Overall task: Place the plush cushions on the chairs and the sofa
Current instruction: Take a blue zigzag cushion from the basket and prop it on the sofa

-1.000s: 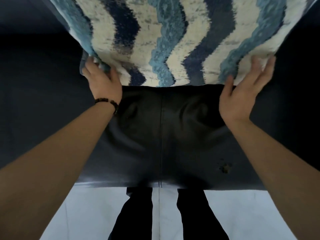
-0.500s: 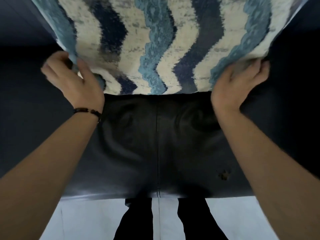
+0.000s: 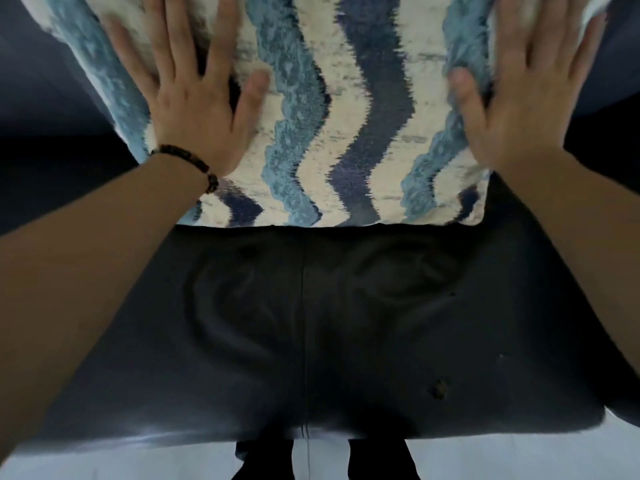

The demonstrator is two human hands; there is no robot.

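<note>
Left hand (image 3: 194, 112) is lying flat on the left half of the plush cushion (image 3: 346, 116), a square, fuzzy one with wavy stripes in light blue, navy and cream. Its fingers are straight and spread, the thumb is angling in toward the middle, and the palm is pressing into the pile, gripping nothing. Right hand (image 3: 516, 109) is doing the same on the right half: fingers straight and fanned upward, thumb pointing inward, palm pressing on the fabric, nothing held; this hand is showing slightly blurred. A dark beaded bracelet (image 3: 188, 161) is sitting round the left wrist. Both bare forearms are reaching in from the lower corners of the view. The plush cushion is standing on its lower edge at the back of a black leather-like seat (image 3: 381, 341), with that edge touching the seat surface along its full width and its top running out of frame; what is backing it from behind is hidden. Cannot tell whether the seat belongs to a chair or to the sofa. The seat surface is showing soft creases and dents, a stitched seam (image 3: 304, 323) running front to back down its middle, and a small worn spot (image 3: 439, 389) near the front right. Dark upholstered sides are rising to the left and right of the cushion. Below the seat's front edge a pale floor (image 3: 519, 455) is showing, with the person's two legs in dark trousers (image 3: 266, 462) standing on it, close to the seat.
</note>
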